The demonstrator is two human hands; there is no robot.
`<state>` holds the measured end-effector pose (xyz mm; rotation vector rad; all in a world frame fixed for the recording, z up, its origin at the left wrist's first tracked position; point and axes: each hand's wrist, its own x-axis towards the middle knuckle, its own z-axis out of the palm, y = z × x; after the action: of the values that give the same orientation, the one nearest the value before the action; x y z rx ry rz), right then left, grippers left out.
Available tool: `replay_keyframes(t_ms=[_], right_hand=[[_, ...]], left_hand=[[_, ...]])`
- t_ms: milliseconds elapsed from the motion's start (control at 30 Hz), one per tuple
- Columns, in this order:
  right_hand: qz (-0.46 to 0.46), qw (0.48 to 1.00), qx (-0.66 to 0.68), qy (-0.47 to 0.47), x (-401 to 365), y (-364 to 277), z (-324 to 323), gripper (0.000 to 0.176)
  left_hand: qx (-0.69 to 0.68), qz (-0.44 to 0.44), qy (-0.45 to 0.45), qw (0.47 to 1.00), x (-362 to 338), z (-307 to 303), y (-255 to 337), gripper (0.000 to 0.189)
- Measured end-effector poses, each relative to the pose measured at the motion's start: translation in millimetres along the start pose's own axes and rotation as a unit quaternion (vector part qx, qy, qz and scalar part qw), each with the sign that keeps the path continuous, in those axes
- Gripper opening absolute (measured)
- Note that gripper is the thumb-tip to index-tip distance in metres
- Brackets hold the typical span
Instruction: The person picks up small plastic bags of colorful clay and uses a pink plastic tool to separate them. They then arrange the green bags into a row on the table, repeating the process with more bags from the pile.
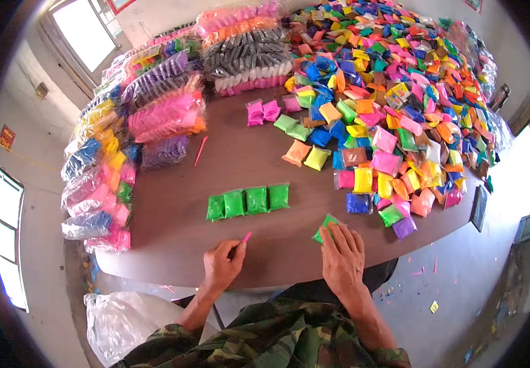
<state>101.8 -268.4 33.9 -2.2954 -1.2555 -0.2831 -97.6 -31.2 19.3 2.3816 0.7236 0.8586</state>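
Note:
My left hand (223, 265) is closed around a thin pink plastic stick (246, 237), whose tip pokes out above the fingers near the table's front edge. To the right, my right hand (343, 254) has its fingers over a small green packet (325, 226) and grips it at the table surface; the hand covers part of the packet. Between and beyond the hands, several green packets (256, 200) lie side by side in a row, each in clear film.
A large heap of colourful packets (394, 122) covers the table's right and back. Bagged bundles of packets (167, 116) are stacked along the left and back. A red stick (200, 151) lies on the brown table (173, 196). A clear plastic bag (124, 322) sits below, at front left.

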Motion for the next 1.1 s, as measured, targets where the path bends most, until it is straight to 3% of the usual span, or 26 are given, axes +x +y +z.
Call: replay_keyframes(t_ms=[267,400,700,833,933,1100], right_hand=[[0.022,0.999,0.043,0.005,-19,6,1,0.035],[-0.025,0.997,0.074,0.014,-27,10,-4,0.036],[-0.008,0.995,0.098,-0.018,-23,8,-11,0.035],[-0.009,0.994,0.109,0.005,-28,9,-6,0.036],[-0.008,0.991,0.126,0.032,-28,8,-3,0.035],[0.006,0.99,0.132,0.038,-34,7,2,0.037]], left_hand=[[-0.001,-0.016,-0.016,1.0,0,-1,2,0.012],[-0.006,-0.035,-0.066,0.997,1,-8,19,0.012],[-0.141,0.03,-0.146,0.979,31,49,88,0.015],[-0.118,0.099,-0.203,0.967,50,68,99,0.013],[-0.098,0.124,-0.188,0.969,55,92,88,0.012],[-0.087,0.104,-0.218,0.967,69,102,87,0.011]])
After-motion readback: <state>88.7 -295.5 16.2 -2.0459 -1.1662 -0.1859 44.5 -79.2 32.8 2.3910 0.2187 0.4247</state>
